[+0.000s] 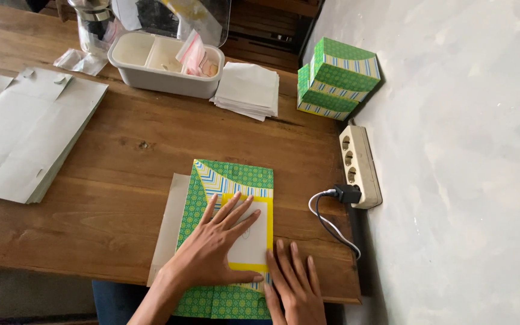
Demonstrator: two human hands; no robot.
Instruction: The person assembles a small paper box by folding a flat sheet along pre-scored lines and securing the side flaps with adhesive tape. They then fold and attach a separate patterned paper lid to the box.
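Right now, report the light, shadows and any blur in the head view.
Head view: soft, even daylight, no glare; the grey wall is pale and washed out; the left hand and right hand on the flat green box blank are sharp, with faint shadows; the stacked green boxes cast a soft shadow on the wall.

a small home packing workshop: wooden bench with stacked flat cartons, folded green boxes, a power strip.
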